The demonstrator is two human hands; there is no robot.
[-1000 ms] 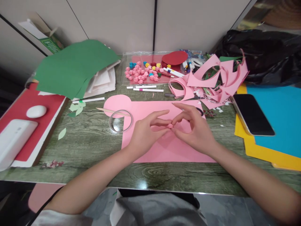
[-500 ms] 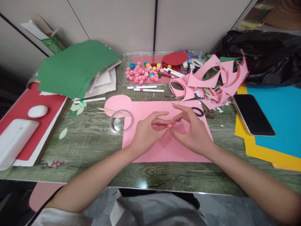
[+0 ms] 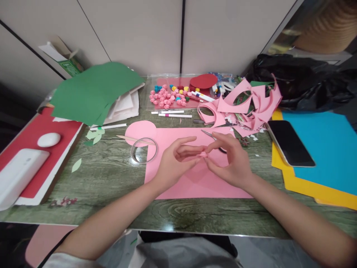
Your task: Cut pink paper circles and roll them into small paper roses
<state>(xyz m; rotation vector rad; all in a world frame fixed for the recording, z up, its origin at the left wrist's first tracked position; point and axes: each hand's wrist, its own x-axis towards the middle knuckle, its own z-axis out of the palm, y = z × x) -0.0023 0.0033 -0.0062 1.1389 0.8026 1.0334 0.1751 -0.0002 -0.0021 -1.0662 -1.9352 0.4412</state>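
Observation:
My left hand (image 3: 174, 162) and my right hand (image 3: 231, 160) meet over a large pink paper sheet (image 3: 192, 182) on the green wood-grain table (image 3: 111, 175). Between their fingertips both pinch a small rolled pink paper piece (image 3: 204, 153). The other fingers of each hand are spread and raised. Scissors (image 3: 214, 139) lie partly hidden behind my right hand. A clear tape ring (image 3: 144, 150) rests just left of my left hand, with a thin wooden stick (image 3: 131, 138) across it.
Small pink and coloured paper rolls (image 3: 169, 96) and pens (image 3: 171, 114) lie at the back centre. Pink paper scraps (image 3: 248, 104) pile at back right. A phone (image 3: 290, 143) lies on blue and yellow sheets (image 3: 329, 156). Green paper (image 3: 95, 91) and a red mat with white devices (image 3: 25, 163) are left.
My hands stay together on the small pink roll, with fingers shifting slightly. The view has tilted so everything sits a little lower in the picture.

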